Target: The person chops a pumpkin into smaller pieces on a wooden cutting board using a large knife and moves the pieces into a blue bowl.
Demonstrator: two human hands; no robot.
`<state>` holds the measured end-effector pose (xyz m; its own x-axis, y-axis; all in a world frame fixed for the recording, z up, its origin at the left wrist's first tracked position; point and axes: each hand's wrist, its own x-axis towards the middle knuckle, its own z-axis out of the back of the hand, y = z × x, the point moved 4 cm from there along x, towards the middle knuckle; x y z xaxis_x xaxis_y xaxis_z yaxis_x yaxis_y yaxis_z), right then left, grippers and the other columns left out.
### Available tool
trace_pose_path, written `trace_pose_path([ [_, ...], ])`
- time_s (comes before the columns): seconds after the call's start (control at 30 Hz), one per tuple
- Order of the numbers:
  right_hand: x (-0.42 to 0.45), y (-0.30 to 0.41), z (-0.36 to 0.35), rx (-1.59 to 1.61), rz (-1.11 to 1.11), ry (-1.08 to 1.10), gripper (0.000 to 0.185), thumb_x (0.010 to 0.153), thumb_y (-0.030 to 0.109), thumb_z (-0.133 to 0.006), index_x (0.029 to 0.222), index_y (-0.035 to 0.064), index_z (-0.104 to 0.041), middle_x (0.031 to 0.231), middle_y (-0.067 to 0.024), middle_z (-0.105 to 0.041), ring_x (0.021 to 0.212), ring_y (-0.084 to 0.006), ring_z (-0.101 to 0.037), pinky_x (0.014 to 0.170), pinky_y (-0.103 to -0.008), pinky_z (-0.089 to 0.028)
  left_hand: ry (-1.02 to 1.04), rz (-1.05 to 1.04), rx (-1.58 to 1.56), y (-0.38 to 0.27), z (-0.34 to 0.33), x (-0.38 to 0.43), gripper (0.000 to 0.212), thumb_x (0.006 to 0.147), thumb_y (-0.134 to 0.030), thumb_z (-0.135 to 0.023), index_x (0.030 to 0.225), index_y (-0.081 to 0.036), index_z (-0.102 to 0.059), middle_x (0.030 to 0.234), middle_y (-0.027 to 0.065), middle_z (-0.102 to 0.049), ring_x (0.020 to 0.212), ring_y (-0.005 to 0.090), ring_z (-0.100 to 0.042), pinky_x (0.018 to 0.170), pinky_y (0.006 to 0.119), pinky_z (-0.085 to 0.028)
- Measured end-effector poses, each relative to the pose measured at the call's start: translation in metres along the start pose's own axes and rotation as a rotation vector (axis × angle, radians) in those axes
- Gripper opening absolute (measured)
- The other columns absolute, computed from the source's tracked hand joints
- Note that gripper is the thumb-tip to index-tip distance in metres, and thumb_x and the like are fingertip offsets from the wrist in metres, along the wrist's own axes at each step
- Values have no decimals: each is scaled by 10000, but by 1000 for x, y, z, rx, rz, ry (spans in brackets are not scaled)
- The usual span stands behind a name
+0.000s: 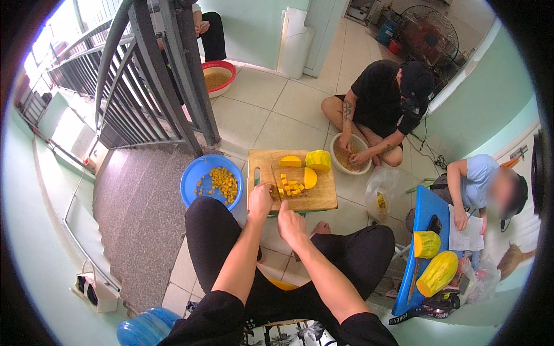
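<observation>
A wooden cutting board (322, 197) lies in front of me. My right hand (291, 223) is closed at the board's near edge around a kitchen knife (277, 184), whose thin dark blade points away from me. Close beside the blade is my left hand (261, 200), fingers curled; whether it grips anything is unclear. Right of the knife lie several orange pumpkin cubes (290, 188). Beyond them are a pumpkin slice (310, 178), a flat pumpkin piece (290, 161) and a larger chunk with mottled yellow skin (318, 160). A blue basin (190, 181) left of the board contains many cubes.
Ahead right, a seated person (376, 104) has both hands in a white bowl (355, 172). At right, another person (471, 181) writes at a blue table (415, 216) bearing pumpkin pieces (438, 273). Metal railing (173, 73) and a granite step (134, 207) are left.
</observation>
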<state>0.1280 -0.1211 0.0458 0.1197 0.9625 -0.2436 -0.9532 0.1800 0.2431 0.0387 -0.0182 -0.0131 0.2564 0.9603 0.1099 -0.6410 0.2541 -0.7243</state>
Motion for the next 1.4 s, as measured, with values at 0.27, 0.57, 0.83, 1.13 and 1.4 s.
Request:
trace_pose_path([
  [0.27,4,5,2,22,-22,-4,284,846,24,-582,1091,-36,-451,785,-257,-696,796,-369,-722,685,-439,-586,1,3,31,5,-1,2,320,694,51,-609,968,-34,-750,885,218,-701,830,378,-689,765,444,-559],
  [0.57,11,1,-8,13,-33,-6,381,809,29,-626,1139,-28,-446,784,-232,-705,793,-366,-724,691,-437,-586,44,15,58,4,1,4,340,693,56,-624,998,-36,-743,908,204,-701,864,367,-685,783,432,-552],
  [0.83,13,-14,-37,131,-124,44,357,880,84,-528,1194,-55,-433,819,-271,-693,805,-409,-705,704,-481,-563,97,75,82,-5,2,3,339,695,38,-681,1018,-50,-738,952,165,-711,849,336,-696,772,420,-557],
  [1.13,25,-57,-34,294,-45,47,271,901,84,-466,1135,-47,-430,846,-327,-667,820,-457,-683,705,-533,-538,74,-1,84,-11,4,1,316,695,2,-725,1008,-36,-722,956,147,-713,863,295,-700,773,386,-556],
  [1.4,6,-43,-28,231,-65,-83,305,854,69,-489,1135,-38,-439,753,-269,-678,690,-427,-690,593,-522,-540,100,36,-145,0,-9,4,388,689,-19,-751,1067,1,-669,954,145,-697,824,256,-698,725,353,-560],
])
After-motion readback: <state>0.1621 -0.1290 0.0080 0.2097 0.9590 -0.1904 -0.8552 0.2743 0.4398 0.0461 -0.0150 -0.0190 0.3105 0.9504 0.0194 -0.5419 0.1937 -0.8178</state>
